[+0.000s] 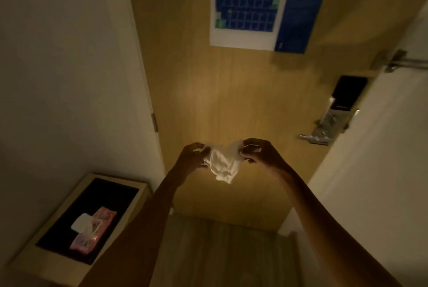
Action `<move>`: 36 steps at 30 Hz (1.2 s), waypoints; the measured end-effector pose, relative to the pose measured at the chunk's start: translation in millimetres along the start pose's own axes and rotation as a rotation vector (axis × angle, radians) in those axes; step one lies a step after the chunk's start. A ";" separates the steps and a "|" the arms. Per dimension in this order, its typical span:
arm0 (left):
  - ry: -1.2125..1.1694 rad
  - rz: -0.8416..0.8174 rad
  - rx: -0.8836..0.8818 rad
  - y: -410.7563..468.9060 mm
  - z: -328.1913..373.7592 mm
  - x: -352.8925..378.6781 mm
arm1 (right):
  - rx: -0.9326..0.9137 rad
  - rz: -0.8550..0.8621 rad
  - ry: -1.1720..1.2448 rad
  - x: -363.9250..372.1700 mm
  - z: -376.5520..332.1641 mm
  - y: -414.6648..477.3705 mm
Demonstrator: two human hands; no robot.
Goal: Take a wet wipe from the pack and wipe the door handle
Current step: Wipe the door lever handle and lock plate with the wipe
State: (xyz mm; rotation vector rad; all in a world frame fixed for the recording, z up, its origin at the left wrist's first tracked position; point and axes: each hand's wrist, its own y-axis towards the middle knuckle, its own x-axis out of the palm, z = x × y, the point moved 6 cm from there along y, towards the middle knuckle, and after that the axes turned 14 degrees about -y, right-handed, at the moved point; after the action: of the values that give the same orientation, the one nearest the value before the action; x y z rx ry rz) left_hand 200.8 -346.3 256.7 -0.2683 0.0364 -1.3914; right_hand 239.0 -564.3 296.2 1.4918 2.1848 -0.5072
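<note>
Low at the left, a pink pack (pixel 93 231) lies on a dark-topped surface (pixel 58 235), flap open with a white wipe poking out. Above and further out, both hands meet before the door (pixel 208 101): the left hand (pixel 193 154) and right hand (pixel 259 151) each pinch an edge of a crumpled white wipe (pixel 223 165) that hangs between them. Beyond, at the right, the metal handle (pixel 311 136) sits under a dark lock (pixel 347 93), apart from the wipe. Higher up hangs a blue plan (pixel 271 7).
</note>
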 end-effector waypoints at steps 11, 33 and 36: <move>0.268 -0.404 0.036 -22.7 12.3 146.5 | -0.139 0.050 -0.193 -112.5 6.3 -46.9; 0.250 -0.533 0.181 82.6 68.8 257.6 | 0.077 0.017 0.146 -151.6 127.3 -11.1; 0.208 -0.498 0.188 100.4 65.4 251.3 | 0.074 0.119 0.148 -171.8 132.4 -2.0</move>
State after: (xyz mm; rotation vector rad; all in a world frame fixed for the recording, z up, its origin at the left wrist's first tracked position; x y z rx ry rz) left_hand 355.7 -564.9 332.4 0.0319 0.0098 -1.9008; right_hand 312.1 -767.9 280.3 1.7374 2.1914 -0.4557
